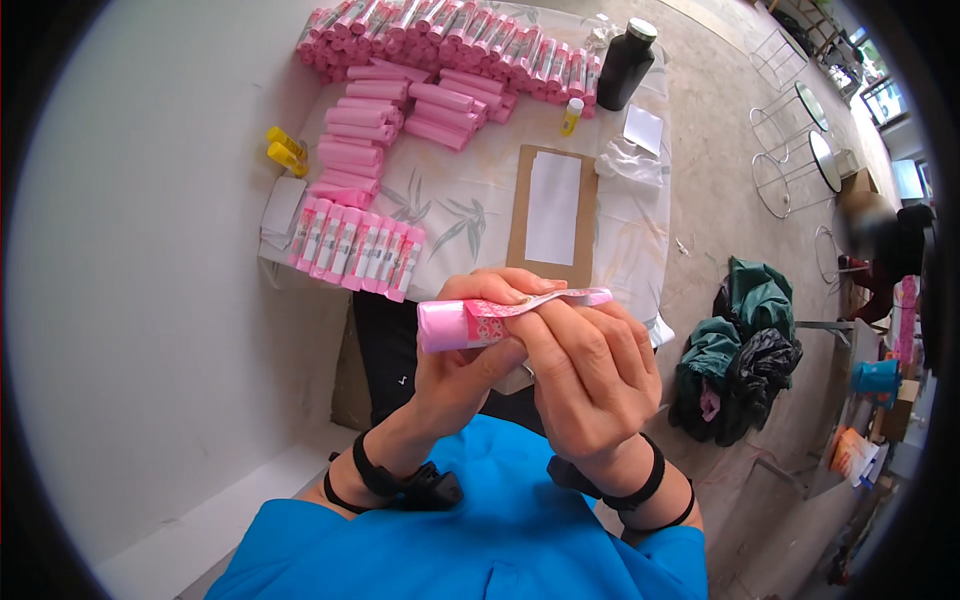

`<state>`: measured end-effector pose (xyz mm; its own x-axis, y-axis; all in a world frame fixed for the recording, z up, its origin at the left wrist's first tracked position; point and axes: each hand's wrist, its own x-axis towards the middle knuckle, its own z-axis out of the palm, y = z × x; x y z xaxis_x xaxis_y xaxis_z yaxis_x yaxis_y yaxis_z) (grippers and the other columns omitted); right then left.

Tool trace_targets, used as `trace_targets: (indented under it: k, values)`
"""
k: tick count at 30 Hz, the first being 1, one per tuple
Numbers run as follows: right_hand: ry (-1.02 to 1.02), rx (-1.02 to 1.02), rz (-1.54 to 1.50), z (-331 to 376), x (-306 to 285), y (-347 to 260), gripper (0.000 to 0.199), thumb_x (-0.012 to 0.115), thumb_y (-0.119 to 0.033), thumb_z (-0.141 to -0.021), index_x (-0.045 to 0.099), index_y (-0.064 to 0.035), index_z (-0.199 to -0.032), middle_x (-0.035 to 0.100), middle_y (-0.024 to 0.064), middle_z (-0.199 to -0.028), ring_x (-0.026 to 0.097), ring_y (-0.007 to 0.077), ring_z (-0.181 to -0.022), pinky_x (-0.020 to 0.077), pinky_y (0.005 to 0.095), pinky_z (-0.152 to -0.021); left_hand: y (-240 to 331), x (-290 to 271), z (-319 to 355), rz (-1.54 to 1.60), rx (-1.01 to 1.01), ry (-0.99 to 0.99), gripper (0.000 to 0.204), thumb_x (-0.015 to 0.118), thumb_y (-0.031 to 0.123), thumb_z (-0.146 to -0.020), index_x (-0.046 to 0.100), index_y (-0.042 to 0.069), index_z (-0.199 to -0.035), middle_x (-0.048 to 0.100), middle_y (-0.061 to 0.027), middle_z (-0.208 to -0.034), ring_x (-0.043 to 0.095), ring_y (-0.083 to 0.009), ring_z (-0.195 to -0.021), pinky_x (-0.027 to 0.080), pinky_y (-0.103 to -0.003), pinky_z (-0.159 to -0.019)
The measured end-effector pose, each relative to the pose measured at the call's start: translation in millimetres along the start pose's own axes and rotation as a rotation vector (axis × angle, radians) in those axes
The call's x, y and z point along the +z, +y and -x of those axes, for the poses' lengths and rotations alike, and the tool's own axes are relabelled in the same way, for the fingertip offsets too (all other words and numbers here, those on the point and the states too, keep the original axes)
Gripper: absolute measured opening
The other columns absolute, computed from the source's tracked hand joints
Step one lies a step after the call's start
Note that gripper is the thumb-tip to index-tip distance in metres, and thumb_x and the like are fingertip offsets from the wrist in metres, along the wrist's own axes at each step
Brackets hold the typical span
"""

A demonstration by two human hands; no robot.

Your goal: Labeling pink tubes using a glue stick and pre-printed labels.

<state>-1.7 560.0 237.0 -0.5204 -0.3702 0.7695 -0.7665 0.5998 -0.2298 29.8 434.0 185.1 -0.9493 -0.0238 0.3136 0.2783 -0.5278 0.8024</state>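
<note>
Above my lap, close to the table's near edge, both hands hold a pink plastic roll [441, 326]. A printed pink-and-white paper label [487, 327] curves around it, with one edge standing up off the roll. My left hand [462, 375] is closed around the roll from below and behind, thumb in front. My right hand [597, 380] is closed over the roll's right part, its fingers pressing on the label. The right fingers hide much of the roll. Beyond the hands lies a brown board [517, 235] with a white paper sheet [553, 208] on it.
Labelled pink rolls [357, 248] stand in a row at the table's left; plain pink rolls [352, 133] lie behind, and a big labelled pile [440, 35] lines the far edge. A black bottle [626, 68] and glue stick [571, 117] stand far right. Bags [740, 350] lie on the floor.
</note>
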Motion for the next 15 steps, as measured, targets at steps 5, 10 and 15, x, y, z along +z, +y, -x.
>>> trace_targets:
  k: [5,10,15]
  values:
    - [0.007,0.022,-0.055,-2,10,2,0.022,0.066,-0.007,-0.069,0.070,-0.0024,-0.090,0.065,0.0069,-0.088,0.062,0.0200,-0.073,0.0522,0.0333,-0.073,-1,1,1,0.012,-0.013,0.102,0.023,0.054,0.010,-0.097,0.047,0.009,-0.120,0.052,-0.0152,-0.123,0.050,-0.0316,-0.123,0.041,-0.046,-0.104]
    - [0.021,0.025,-0.093,-1,17,6,0.023,0.067,-0.007,-0.070,0.068,-0.0013,-0.093,0.065,0.0080,-0.087,0.062,0.0208,-0.072,0.0522,0.0349,-0.073,-4,3,0,0.122,-0.010,0.215,0.028,0.059,-0.002,-0.091,0.050,0.004,-0.116,0.055,-0.0183,-0.120,0.056,-0.0252,-0.114,0.045,-0.038,-0.100]
    - [0.072,0.143,-0.251,5,25,7,0.035,0.077,0.003,-0.072,0.057,-0.0010,-0.100,0.069,0.0090,-0.089,0.066,0.0241,-0.072,0.0534,0.0355,-0.069,-8,5,1,0.172,-0.040,0.303,0.021,0.061,0.000,-0.092,0.054,0.004,-0.111,0.059,-0.0152,-0.116,0.059,-0.0215,-0.108,0.046,-0.036,-0.096]
